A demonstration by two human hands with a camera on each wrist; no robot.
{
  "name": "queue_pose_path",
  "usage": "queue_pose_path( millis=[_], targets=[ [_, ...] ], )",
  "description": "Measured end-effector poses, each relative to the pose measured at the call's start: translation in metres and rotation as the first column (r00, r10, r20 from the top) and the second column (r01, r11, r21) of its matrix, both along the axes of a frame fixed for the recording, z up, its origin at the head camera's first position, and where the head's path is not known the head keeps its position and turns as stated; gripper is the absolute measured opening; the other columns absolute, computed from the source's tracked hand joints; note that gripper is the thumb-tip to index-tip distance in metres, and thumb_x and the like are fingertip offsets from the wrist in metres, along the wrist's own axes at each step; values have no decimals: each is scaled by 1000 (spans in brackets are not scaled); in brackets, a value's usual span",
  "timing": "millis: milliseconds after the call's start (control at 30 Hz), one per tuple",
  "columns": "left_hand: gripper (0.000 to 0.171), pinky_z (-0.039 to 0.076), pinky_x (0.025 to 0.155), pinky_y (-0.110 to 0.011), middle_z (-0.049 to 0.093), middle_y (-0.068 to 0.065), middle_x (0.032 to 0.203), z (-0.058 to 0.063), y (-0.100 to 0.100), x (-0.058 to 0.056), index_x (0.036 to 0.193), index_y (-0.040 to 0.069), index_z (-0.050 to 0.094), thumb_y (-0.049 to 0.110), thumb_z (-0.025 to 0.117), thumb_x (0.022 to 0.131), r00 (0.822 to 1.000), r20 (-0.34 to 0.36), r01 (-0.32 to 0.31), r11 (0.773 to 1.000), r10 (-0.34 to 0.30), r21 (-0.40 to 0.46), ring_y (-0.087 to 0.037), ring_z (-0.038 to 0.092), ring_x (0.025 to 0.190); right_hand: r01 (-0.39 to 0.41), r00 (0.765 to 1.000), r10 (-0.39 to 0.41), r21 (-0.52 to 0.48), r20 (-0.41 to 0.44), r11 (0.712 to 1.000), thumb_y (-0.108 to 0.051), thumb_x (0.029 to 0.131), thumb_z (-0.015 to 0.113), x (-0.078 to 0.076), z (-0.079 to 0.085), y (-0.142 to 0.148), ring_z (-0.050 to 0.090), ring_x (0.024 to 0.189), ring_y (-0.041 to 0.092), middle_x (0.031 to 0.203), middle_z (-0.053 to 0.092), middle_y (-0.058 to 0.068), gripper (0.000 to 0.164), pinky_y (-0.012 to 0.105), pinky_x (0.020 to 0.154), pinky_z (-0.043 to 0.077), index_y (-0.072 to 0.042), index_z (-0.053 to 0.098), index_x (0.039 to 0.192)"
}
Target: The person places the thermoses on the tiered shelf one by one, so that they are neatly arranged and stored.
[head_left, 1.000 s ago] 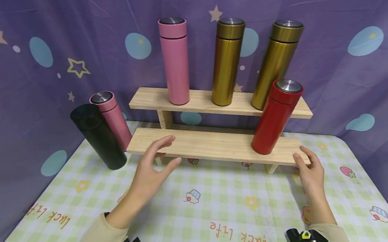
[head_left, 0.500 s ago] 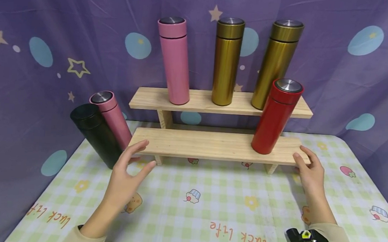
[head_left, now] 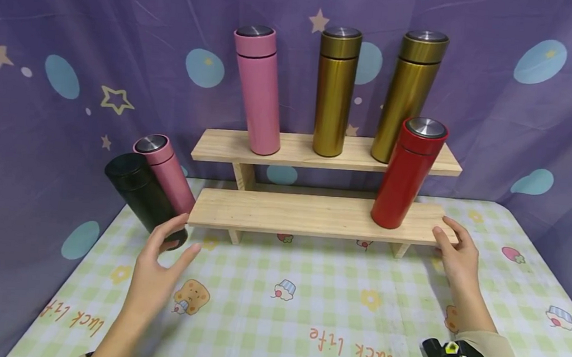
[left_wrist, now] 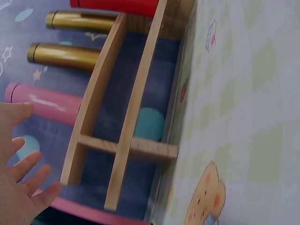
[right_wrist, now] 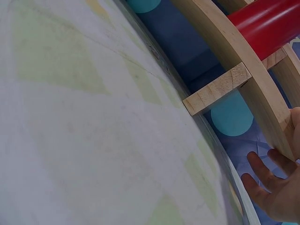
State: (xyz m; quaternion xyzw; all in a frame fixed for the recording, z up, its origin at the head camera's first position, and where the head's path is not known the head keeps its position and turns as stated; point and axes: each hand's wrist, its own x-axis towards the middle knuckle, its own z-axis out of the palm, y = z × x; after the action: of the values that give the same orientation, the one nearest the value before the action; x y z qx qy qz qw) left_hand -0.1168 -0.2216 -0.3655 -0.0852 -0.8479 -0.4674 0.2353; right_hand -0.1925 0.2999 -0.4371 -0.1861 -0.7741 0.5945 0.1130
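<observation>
My left hand [head_left: 155, 263] is in front of the black thermos bottle [head_left: 139, 189], fingers spread and thumb apart, holding nothing. Its fingertips overlap the bottle's lower part in the head view. Close behind the black one, a pink thermos bottle [head_left: 167, 172] stands on the table left of the shelf. With thumb and fingers my right hand [head_left: 460, 265] grips the right end of the lower board of the two-tier wooden shelf [head_left: 283, 212]. Just left of that hand, a red thermos bottle [head_left: 407, 177] stands upright on the lower board.
On the upper board stand another pink bottle [head_left: 259, 98] and two gold bottles, one in the middle [head_left: 334, 104] and one at the right [head_left: 405, 98]. A checked tablecloth [head_left: 330, 316] covers the table. Behind the shelf hangs a purple curtain [head_left: 141, 32].
My left hand has moved left and towards me, from the front of the lower board to the black bottle. The right hand and all the bottles have stayed in place.
</observation>
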Motion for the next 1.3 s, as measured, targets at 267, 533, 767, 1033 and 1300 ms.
queue_pose_path(
  millis=[267, 533, 767, 1033, 1300],
  targets=[
    [58, 38, 95, -15, 57, -4, 136, 2, -22, 1, 140, 9, 54, -2, 73, 87, 992, -3, -125, 989, 126, 81, -5, 48, 123, -13, 1000, 13, 18, -5, 1000, -48, 96, 60, 0, -1, 0, 50, 86, -1, 162, 25, 8, 63, 11, 74, 48, -23, 42, 151],
    [56, 39, 92, -13, 58, -3, 136, -4, -38, -3, 140, 9, 55, 1, 74, 87, 978, -18, -205, 973, 209, 110, -5, 51, 121, -1, 1000, 1, 0, -7, 1000, -46, 96, 60, 0, 0, 0, 49, 86, 0, 161, 27, 7, 63, 10, 74, 48, -23, 43, 151],
    [56, 39, 92, -14, 57, -1, 136, -9, -44, -7, 141, 10, 54, 4, 73, 89, 957, -53, -273, 949, 284, 159, -7, 50, 121, -3, 1000, 3, 6, -11, 1000, -46, 96, 60, 0, -1, 0, 50, 86, -1, 160, 28, 8, 63, 10, 74, 48, -22, 43, 151],
    [58, 38, 93, -19, 57, 1, 135, -10, -60, -18, 142, 14, 52, 10, 75, 89, 933, -29, -350, 923, 359, 159, -6, 51, 121, -8, 1000, 8, 11, -4, 1000, -47, 96, 60, 1, 0, 0, 50, 87, -1, 161, 26, 7, 63, 10, 75, 48, -24, 42, 151],
    [60, 38, 95, -20, 53, -5, 140, -12, -72, -29, 146, 17, 47, 17, 72, 92, 918, 64, -395, 899, 391, 189, -9, 51, 122, -2, 1000, 2, 4, -6, 1000, -47, 95, 60, 0, -1, 0, 50, 87, 0, 161, 26, 6, 62, 11, 75, 48, -25, 44, 150]
  ],
)
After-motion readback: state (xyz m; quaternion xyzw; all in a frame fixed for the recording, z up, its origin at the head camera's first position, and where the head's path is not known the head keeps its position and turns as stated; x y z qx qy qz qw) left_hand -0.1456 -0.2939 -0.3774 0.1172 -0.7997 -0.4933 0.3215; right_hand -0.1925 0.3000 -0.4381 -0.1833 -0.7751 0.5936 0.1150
